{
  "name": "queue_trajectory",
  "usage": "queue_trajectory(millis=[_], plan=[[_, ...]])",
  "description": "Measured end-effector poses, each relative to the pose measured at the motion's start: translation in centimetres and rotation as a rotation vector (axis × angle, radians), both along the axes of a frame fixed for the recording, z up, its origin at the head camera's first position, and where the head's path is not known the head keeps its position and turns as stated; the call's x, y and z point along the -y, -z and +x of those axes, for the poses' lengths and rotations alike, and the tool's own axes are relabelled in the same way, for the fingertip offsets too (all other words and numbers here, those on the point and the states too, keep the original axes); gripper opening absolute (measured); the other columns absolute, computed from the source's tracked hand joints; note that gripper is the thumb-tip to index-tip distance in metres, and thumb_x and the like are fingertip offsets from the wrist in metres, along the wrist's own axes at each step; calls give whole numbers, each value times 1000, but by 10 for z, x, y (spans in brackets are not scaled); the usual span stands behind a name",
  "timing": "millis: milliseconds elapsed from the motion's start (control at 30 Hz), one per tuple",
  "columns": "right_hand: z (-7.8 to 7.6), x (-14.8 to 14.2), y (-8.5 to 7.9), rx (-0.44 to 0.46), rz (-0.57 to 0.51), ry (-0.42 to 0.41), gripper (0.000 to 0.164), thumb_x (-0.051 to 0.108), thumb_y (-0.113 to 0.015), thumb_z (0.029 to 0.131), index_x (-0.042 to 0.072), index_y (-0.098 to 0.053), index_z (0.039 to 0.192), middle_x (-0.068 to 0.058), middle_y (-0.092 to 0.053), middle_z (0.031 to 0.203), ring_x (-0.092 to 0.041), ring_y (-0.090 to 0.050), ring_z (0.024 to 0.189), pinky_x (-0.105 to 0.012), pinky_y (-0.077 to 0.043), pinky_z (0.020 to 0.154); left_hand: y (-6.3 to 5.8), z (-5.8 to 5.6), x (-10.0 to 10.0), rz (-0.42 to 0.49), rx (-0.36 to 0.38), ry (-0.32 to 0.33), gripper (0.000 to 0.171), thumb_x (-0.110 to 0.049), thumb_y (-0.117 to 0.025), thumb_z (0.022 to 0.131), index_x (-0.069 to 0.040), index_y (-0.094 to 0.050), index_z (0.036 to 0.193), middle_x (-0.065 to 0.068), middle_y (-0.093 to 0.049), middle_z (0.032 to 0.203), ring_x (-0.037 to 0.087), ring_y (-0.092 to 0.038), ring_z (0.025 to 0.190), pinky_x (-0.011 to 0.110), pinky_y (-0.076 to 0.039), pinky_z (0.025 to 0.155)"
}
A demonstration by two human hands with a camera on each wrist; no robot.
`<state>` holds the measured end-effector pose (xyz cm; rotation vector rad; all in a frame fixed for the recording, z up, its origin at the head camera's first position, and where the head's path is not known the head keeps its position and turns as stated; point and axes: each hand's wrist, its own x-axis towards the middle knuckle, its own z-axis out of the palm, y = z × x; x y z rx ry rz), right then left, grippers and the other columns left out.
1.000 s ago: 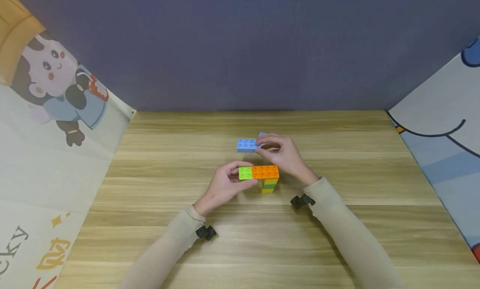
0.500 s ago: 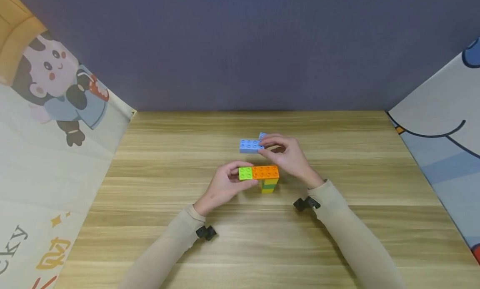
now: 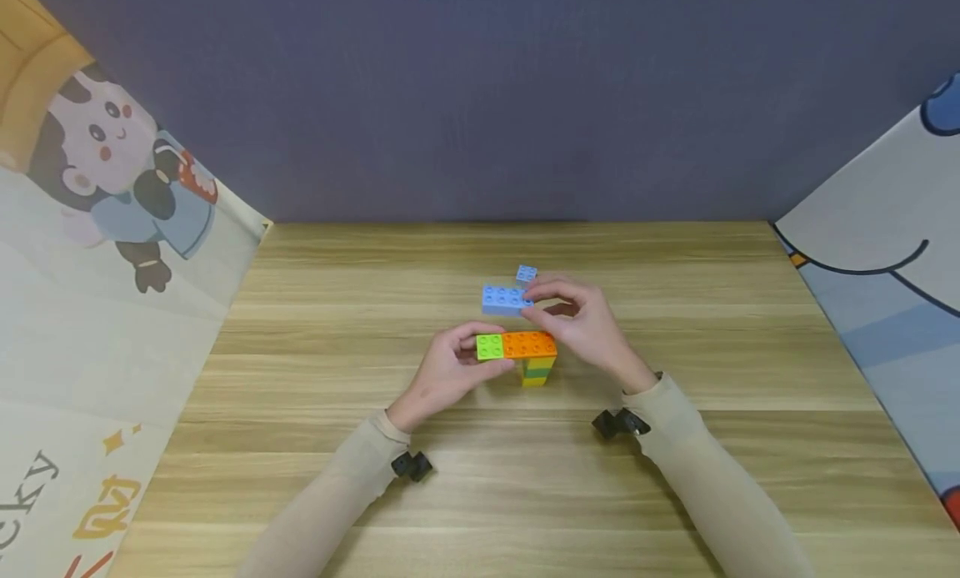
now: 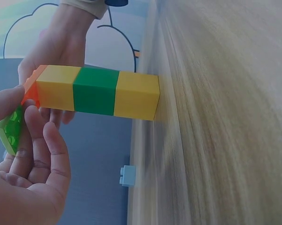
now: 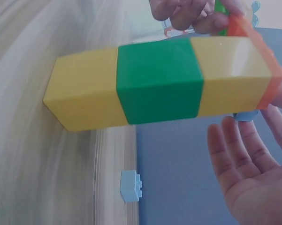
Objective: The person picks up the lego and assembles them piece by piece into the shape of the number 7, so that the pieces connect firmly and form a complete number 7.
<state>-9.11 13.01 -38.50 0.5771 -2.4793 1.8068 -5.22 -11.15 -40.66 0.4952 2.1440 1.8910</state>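
Observation:
A tower of yellow [image 4: 137, 96], dark green [image 4: 96, 91] and yellow toy building bricks stands on the table. Across its top lies an orange brick [image 3: 528, 344], with a lime green brick [image 3: 490, 346] at its left end. Finger and thumb of my left hand [image 3: 448, 368] grip the lime end from either side. Behind the tower, my right hand [image 3: 583, 326] pinches the right end of a long light blue brick [image 3: 501, 300], held level above the table. In the right wrist view the tower hides most of that blue brick.
A small light blue brick [image 3: 527, 273] sits on the wooden table [image 3: 360, 294] just beyond the held one. A dark blue-grey panel [image 3: 480, 103] rises at the table's back edge. Printed panels flank both sides.
My right hand has drawn the long blue brick nearer to me and slightly right, uncovering more of the small blue brick. The left hand and the tower have stayed put.

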Motion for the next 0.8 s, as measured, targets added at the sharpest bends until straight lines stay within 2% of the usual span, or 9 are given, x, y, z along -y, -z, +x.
queue_trajectory(millis=[167,400,567,800], plan=[[8,0,-2,8,-39,-1,17,7,-79,96,6,-79,113,-11,-71,131,-14,-67,117,-25,-62,92,0,0,0,-2,-9,6,44,-8,-83,92,0,-69,132,20,-79,117,12,-75,86,25,-63,76],[18,-1,-4,14,-111,-35,18,-1,-78,94,0,-77,112,-21,-69,133,-13,-66,119,-27,-63,93,2,-1,0,-11,-30,12,41,-8,-82,93,-2,-69,131,17,-79,122,13,-76,93,27,-64,81],[23,-1,-3,-7,-122,-65,16,-2,-75,95,-2,-77,111,-24,-68,131,-12,-67,118,-27,-62,93,3,-1,-1,-18,-42,11,44,-10,-82,93,-3,-69,134,15,-78,125,15,-77,96,28,-64,84],[28,-2,-1,-45,-88,-84,19,-6,-77,92,-2,-77,110,-20,-70,128,-10,-67,115,-29,-63,91,2,-1,-1,-16,-46,9,45,-9,-82,93,-2,-68,135,17,-78,126,18,-78,98,29,-65,84]])
